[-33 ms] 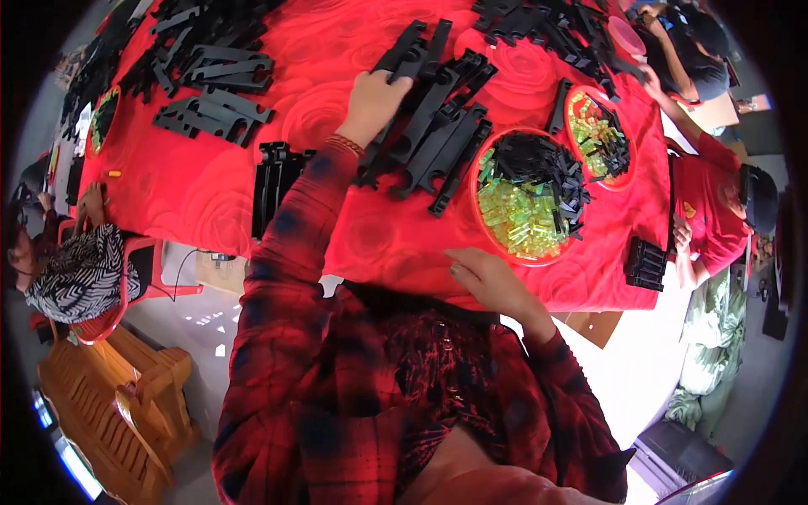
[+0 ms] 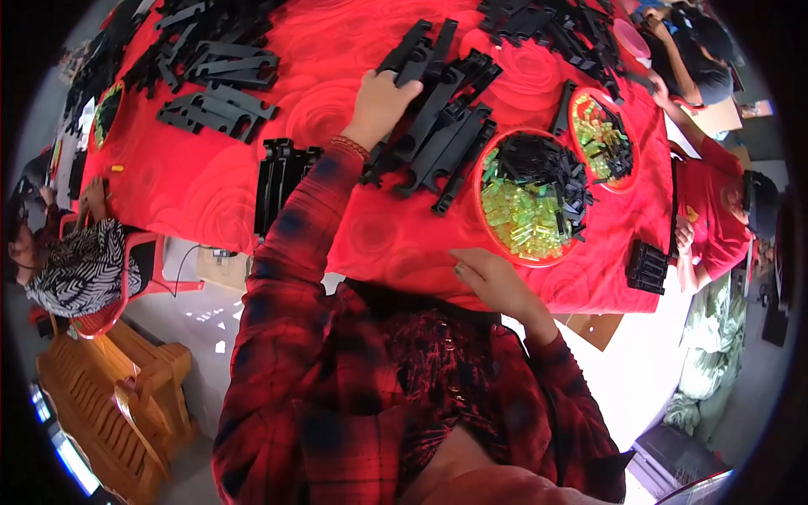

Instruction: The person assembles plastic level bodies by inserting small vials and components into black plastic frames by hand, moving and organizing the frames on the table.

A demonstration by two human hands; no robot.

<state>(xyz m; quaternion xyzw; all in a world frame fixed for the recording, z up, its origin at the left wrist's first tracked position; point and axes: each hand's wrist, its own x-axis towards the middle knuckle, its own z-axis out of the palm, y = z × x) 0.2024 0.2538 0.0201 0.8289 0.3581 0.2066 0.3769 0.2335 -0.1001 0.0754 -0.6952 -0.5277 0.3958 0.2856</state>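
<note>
My left hand (image 2: 381, 108) reaches to the far middle of the table, its fingers and thumb closed about the near end of a long black plastic part (image 2: 407, 55). Beneath and beside it lie more long black parts (image 2: 438, 139) with rounded notches, in a loose heap. My right hand (image 2: 495, 284) rests at the table's near edge, fingers stretched out and nothing in them. Beyond it stands a round orange-rimmed basket (image 2: 480, 220), holding yellow-green clear pieces (image 2: 526, 220) and small black strips (image 2: 539, 162).
A red cloth (image 2: 370, 231) covers the table. A second basket (image 2: 633, 183) stands to the right. Black parts stand at the left (image 2: 282, 185) and the right corner (image 2: 646, 266). Other heaps (image 2: 231, 67) lie farther off. People sit left (image 2: 80, 265) and right (image 2: 715, 215).
</note>
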